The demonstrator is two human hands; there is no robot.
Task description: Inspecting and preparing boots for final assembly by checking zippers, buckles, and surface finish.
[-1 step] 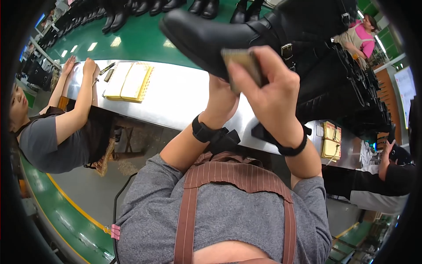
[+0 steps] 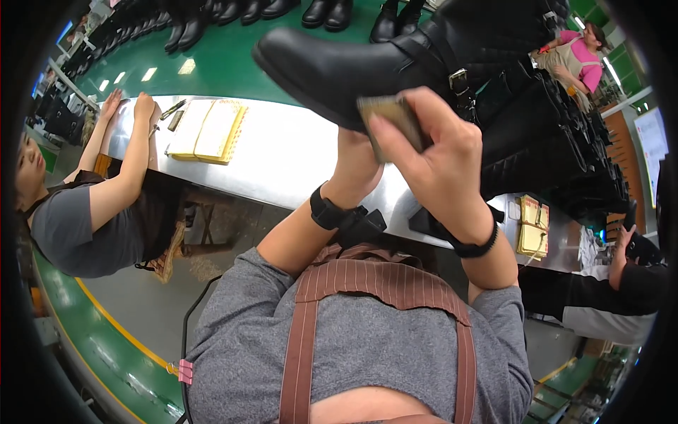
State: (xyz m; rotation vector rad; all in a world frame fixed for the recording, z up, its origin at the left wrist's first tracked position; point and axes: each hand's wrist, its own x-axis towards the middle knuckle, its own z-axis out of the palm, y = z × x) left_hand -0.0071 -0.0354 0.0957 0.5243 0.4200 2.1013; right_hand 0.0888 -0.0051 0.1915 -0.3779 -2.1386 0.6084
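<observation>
Co-worker in a grey top [image 2: 78, 226] sits at nine o'clock, both forearms stretched up onto the pale metal table [image 2: 282, 159], hands flat near its ten o'clock end. Just right of those hands lie a pen-like tool [image 2: 171, 109] and an open yellow-edged pad [image 2: 208, 131], resting flat on the table top. Beyond the table, at eleven to twelve o'clock, a row of dark boots [image 2: 212, 18] stands on the green belt [image 2: 212, 67].

At centre, the left hand [image 2: 355, 166] rises from a wrist with a black band and goes up under the sole of the black boot [image 2: 367, 67]; its fingers are hidden behind the boot, so the grip cannot be told, though the boot rests against it. The boot is held in the air at twelve o'clock, toe pointing to eleven, a buckle strap [image 2: 459, 79] at its ankle.

The right hand [image 2: 441, 159], just right of centre, pinches a small tan block [image 2: 392, 120] between thumb and curled fingers and presses it against the edge of the boot's sole.

At two to three o'clock more black quilted boots [image 2: 551, 148] crowd the table, with yellow pads [image 2: 530, 226] below them. A person in pink [image 2: 575, 53] stands at one o'clock, and a dark-sleeved person [image 2: 621, 283] sits at four o'clock.
</observation>
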